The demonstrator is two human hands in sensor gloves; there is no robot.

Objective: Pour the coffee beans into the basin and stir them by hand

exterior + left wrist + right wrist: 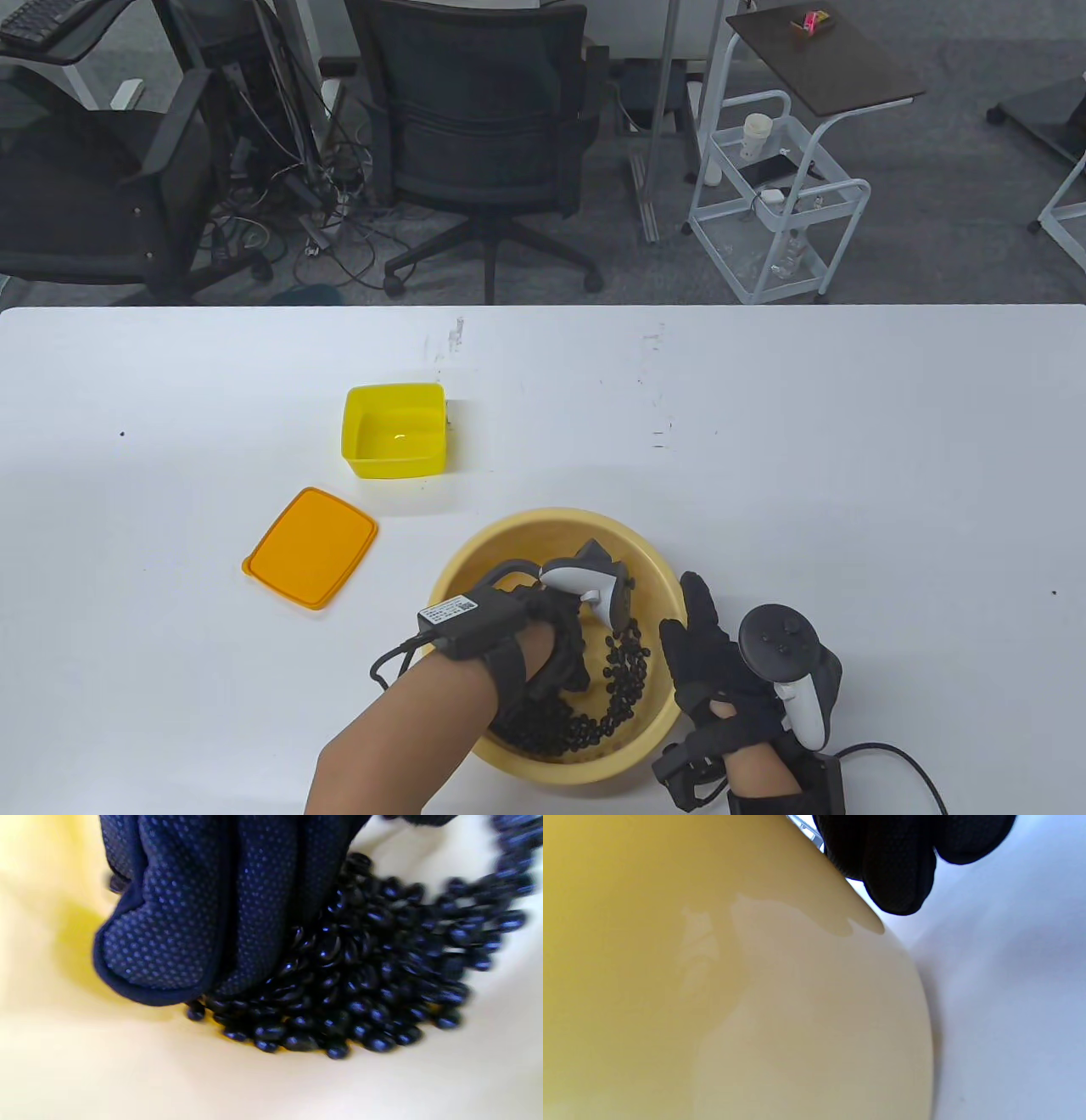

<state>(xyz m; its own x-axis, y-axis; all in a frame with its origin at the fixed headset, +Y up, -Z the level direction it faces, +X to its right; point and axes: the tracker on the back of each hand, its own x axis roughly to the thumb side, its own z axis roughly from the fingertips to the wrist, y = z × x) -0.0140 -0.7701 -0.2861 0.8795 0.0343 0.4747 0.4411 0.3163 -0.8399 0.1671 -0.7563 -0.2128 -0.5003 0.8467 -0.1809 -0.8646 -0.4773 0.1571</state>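
Note:
The round yellow basin (550, 518) sits near the table's front edge, with dark coffee beans (626, 672) heaped along its near and right side. My left hand (560, 649) reaches down into the basin. In the left wrist view its gloved fingers (169, 921) hang close together, tips pushed into the coffee beans (373, 976) on the basin floor (85, 1069). My right hand (700, 637) lies outside the basin, fingers straight against its right rim. In the right wrist view those fingertips (895, 866) touch the basin's outer wall (712, 984).
An empty yellow square container (394, 429) stands behind and left of the basin. Its orange lid (310, 548) lies flat further left. The white table (848, 475) extends to the right. Office chairs and a cart stand beyond the far edge.

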